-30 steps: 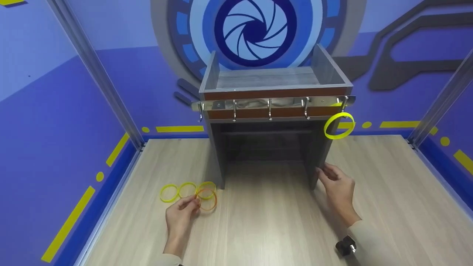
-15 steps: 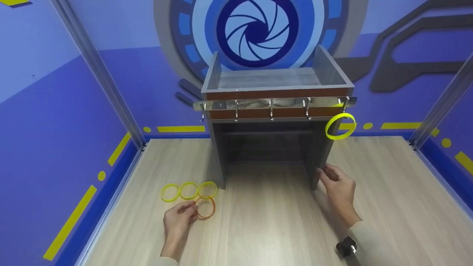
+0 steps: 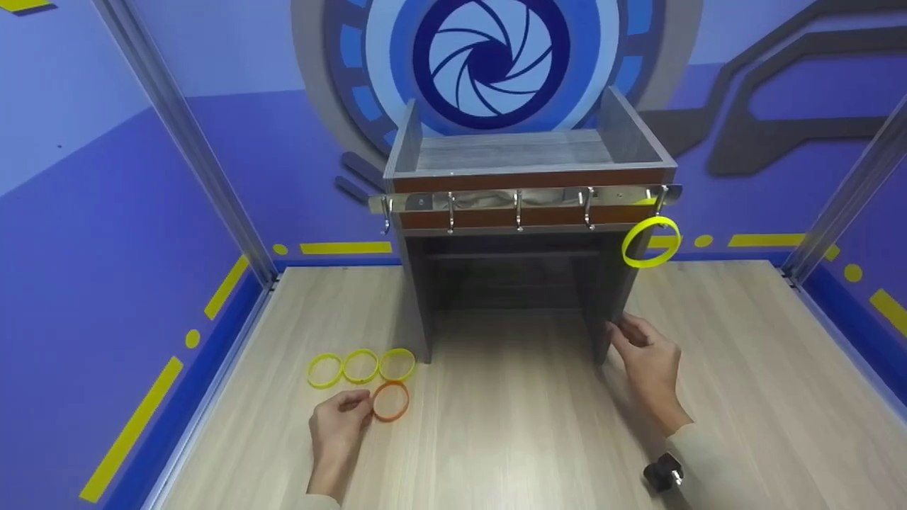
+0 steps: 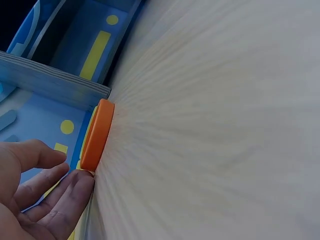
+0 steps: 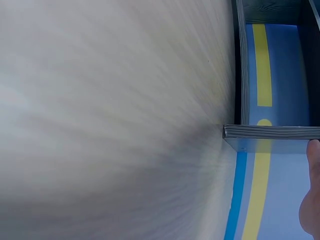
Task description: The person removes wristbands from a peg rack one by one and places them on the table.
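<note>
On the table lies an orange ring [image 3: 390,401], just in front of a row of yellow rings [image 3: 361,366]. My left hand [image 3: 339,426] is right beside it; in the left wrist view the thumb and fingers are spread apart, with fingertips at the edge of the orange ring [image 4: 98,135]. A grey wooden rack [image 3: 531,172] carries a metal strip of hooks [image 3: 553,196]. Another yellow ring [image 3: 650,242] hangs from the rightmost hook. My right hand [image 3: 648,361] holds the rack's right side panel low down, thumb at its front edge; the right wrist view shows only the thumb [image 5: 312,185].
The rack's left side panel [image 3: 419,304] stands close behind the rings. A light wooden table [image 3: 489,432] lies under everything. Blue and purple printed walls [image 3: 234,156] with metal corner posts [image 3: 188,142] enclose the left, back and right.
My left hand has moved slightly toward me, bringing the orange ring off the rightmost yellow ring's overlap, laying it flat and releasing it. The right hand has stayed at the rack.
</note>
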Available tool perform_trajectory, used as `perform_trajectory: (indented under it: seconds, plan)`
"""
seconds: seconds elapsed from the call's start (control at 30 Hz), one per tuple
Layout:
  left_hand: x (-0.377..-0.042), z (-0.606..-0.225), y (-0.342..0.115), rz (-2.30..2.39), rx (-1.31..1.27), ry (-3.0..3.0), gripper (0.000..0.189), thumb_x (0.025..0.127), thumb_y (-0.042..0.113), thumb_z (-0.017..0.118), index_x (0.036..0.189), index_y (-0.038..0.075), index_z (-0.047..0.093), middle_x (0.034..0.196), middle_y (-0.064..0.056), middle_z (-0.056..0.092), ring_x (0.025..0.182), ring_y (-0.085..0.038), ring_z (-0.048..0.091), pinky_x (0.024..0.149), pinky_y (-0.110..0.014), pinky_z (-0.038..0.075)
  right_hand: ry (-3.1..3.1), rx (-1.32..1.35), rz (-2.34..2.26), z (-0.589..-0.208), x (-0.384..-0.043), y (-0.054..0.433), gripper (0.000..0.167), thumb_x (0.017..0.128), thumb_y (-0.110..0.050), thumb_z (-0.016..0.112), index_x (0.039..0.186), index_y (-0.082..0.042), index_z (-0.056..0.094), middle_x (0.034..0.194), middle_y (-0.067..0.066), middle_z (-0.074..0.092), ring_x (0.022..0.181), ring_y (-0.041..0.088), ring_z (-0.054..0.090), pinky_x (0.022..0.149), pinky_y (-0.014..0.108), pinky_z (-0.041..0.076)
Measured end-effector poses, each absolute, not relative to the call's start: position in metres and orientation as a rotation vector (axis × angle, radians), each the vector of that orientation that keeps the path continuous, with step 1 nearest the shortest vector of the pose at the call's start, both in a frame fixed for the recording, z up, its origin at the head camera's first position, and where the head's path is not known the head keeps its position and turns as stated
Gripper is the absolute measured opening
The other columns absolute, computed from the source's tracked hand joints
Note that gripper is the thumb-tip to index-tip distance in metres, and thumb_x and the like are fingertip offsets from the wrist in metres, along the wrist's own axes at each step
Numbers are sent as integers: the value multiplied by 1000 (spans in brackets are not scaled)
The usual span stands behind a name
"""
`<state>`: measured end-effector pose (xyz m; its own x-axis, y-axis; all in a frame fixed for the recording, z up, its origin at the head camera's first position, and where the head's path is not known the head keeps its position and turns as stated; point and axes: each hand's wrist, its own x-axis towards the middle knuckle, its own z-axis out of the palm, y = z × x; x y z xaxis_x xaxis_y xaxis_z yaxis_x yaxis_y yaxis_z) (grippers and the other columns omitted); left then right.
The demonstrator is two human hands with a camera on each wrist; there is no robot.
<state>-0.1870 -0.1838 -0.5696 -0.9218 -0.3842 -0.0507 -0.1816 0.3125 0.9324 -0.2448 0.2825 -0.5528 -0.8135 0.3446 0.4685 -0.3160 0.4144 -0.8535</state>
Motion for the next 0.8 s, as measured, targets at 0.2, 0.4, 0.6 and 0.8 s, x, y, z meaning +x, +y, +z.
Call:
perform_trajectory:
  seconds: [0.2, 0.4, 0.6, 0.8]
  plan:
    - [-187, -569, -184, -1562, 499, -2399, 16, 92, 5, 79, 107, -1, 80, 97, -8, 79, 88, -19, 73, 68, -19, 58, -2085, -40, 1424, -552, -245, 282, 24, 94, -6, 82, 116, 3, 78, 105, 16, 79, 89, -6, 71, 78, 10, 57]
    - [-188, -566, -180, -1547, 410, -2347, 16, 91, 6, 80, 105, -1, 80, 97, -10, 79, 84, -19, 74, 65, -18, 58, -2091, -35, 1417, -553, -244, 282, 24, 94, -6, 83, 116, 2, 78, 105, 14, 80, 89, -5, 71, 78, 10, 57]
    - [-191, -563, -169, -1660, 351, -2245, 16, 92, 4, 80, 106, -2, 80, 100, -11, 79, 88, -19, 74, 68, -18, 59, -2099, -22, 1404, -555, -245, 283, 24, 94, -3, 81, 117, 4, 77, 107, 17, 79, 89, -7, 70, 78, 10, 57]
    - [-197, -557, -154, -1756, 297, -2165, 15, 92, 1, 79, 107, -3, 79, 103, -12, 79, 90, -18, 75, 73, -19, 59, -2109, -25, 1408, -555, -246, 284, 22, 95, -4, 80, 116, 2, 77, 108, 15, 79, 90, -7, 70, 80, 11, 58]
